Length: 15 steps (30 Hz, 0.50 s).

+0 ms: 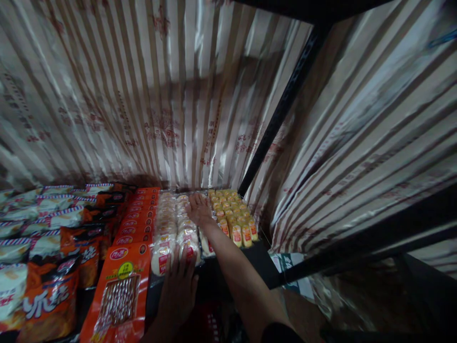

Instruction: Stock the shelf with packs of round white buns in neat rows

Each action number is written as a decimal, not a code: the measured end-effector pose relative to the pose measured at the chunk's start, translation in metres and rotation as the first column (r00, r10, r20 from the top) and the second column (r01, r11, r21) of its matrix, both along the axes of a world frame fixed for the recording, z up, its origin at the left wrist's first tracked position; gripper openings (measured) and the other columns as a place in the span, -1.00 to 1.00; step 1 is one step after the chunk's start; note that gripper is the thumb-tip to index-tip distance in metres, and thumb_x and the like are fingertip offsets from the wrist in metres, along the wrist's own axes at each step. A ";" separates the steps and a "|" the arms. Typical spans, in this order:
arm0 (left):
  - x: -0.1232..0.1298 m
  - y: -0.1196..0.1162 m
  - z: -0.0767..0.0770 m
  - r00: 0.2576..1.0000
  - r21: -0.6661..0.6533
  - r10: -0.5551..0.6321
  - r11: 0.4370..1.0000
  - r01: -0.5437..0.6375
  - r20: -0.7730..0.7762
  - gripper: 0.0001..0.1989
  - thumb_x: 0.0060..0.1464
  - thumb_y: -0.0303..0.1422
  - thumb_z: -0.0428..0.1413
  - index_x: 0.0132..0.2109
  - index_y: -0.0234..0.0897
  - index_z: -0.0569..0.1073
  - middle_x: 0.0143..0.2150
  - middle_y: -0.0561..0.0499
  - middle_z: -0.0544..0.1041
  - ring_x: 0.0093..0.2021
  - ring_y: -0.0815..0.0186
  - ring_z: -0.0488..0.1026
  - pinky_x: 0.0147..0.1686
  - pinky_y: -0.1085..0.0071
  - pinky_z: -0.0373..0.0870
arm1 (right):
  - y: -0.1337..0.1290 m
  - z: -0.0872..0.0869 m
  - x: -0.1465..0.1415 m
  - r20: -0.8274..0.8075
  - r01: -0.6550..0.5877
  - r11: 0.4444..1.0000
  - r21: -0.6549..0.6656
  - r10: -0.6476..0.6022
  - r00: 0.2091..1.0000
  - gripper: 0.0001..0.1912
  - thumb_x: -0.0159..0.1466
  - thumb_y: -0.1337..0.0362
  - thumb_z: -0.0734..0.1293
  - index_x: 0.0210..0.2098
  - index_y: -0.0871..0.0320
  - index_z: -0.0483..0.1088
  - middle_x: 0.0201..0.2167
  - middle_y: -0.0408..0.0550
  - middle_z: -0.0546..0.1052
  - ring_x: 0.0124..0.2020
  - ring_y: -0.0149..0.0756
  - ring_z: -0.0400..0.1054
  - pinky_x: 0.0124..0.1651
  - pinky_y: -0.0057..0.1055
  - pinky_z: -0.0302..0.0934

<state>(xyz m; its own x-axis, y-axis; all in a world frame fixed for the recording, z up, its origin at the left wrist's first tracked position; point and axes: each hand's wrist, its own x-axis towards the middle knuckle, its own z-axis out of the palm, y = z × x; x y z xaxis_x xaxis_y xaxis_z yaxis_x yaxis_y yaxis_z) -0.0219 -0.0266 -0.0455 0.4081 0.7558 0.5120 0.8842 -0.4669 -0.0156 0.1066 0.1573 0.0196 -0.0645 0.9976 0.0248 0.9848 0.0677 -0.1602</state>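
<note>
Rows of round white packaged cakes [163,259] lie on a dark shelf [259,262]. My right hand [200,211] reaches over them and rests flat, fingers spread, on the far part of the rows. Nearer to me, my left hand [179,286] lies at the front end of the rows, its fingers extended and touching the front packs. Neither hand is closed round anything. Small yellow packaged items [237,219] stand in rows just right of my right hand.
Orange-red flat packets [121,290] overlap at the left, beside orange bags [50,300] and white bags [66,216]. A black metal post [282,109] rises at the back right corner. Striped plastic sheeting [160,95] hangs behind.
</note>
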 end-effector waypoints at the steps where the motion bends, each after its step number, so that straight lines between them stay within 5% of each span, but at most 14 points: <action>1: 0.000 0.000 0.000 1.000 0.000 0.001 1.000 -0.001 0.003 -0.44 0.10 -0.34 -0.01 0.26 -0.18 0.14 0.29 -0.10 0.15 0.31 -0.06 -0.07 0.17 -0.04 0.06 | 0.001 0.001 0.001 -0.003 0.008 1.000 0.006 -0.008 1.000 -0.38 0.34 0.02 -0.11 0.29 0.19 -0.05 0.33 0.01 -0.09 0.34 -0.15 -0.29 0.29 -0.09 -0.37; 10: 0.000 -0.001 0.000 1.000 0.001 0.012 1.000 -0.012 -0.003 -0.43 0.11 -0.35 -0.02 0.28 -0.18 0.10 0.30 -0.10 0.13 0.30 -0.04 -0.04 0.18 -0.01 0.03 | 0.000 0.004 0.003 -0.011 0.016 1.000 0.007 -0.016 1.000 -0.37 0.34 0.03 -0.10 0.28 0.25 -0.03 0.31 0.07 -0.02 0.34 -0.14 -0.25 0.29 -0.07 -0.38; 15: 0.000 -0.001 0.001 1.000 0.003 0.009 1.000 -0.009 -0.006 -0.44 0.12 -0.36 -0.03 0.27 -0.18 0.11 0.28 -0.10 0.16 0.29 -0.01 0.00 0.18 -0.02 0.02 | 0.005 0.006 -0.021 -0.021 -0.112 0.991 0.070 0.114 0.993 -0.39 0.34 0.03 -0.09 0.29 0.20 -0.04 0.33 0.00 -0.09 0.35 -0.19 -0.33 0.30 -0.12 -0.39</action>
<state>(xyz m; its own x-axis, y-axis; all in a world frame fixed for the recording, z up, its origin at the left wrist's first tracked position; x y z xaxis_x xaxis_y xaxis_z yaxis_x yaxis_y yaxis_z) -0.0222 -0.0276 -0.0445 0.4042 0.7582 0.5116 0.8883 -0.4587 -0.0220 0.0853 0.1624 0.0259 -0.1751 0.9799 0.0957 0.9660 0.1898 -0.1757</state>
